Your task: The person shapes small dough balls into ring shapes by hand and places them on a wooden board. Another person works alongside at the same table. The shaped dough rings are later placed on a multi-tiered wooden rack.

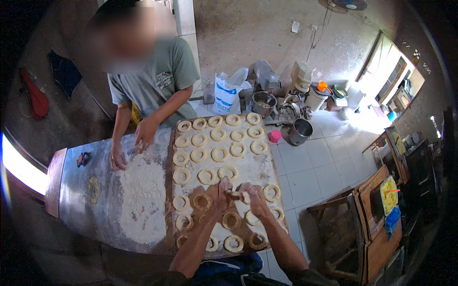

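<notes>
Dough piece (244,196), partly hidden by fingers, is held between the left hand (220,194) and right hand (256,200), above the floured worktop (255,167) with its rows of dough rings (220,161). Leftward, 1 co-worker's hand (118,159) lowers beside scattered flour (143,200).
</notes>
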{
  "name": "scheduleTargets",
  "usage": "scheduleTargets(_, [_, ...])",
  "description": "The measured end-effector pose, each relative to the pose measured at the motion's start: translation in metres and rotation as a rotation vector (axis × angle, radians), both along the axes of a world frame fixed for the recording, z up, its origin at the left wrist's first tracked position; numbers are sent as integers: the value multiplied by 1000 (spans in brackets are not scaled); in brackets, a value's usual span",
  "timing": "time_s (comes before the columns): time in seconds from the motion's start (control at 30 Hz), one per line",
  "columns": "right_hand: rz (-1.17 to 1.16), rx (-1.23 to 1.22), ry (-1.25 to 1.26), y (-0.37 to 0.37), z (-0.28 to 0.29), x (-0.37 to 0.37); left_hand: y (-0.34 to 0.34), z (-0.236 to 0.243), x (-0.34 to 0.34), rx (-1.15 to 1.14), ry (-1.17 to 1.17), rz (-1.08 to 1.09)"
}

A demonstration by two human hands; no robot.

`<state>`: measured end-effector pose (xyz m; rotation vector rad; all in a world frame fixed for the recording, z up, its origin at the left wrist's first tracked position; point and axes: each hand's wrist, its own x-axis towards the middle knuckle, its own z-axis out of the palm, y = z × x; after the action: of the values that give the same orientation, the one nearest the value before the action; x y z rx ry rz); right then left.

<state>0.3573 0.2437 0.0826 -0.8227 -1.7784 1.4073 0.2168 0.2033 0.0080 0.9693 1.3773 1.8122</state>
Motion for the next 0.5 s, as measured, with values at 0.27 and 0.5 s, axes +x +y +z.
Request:
scheduleTargets(0.27, [-289,347,-645,74,-11,45,91,24,3,-613,896,213])
scheduleTargets(0.5, [-351,121,-604,26,-23,134,78,29,-9,-563,1113,79])
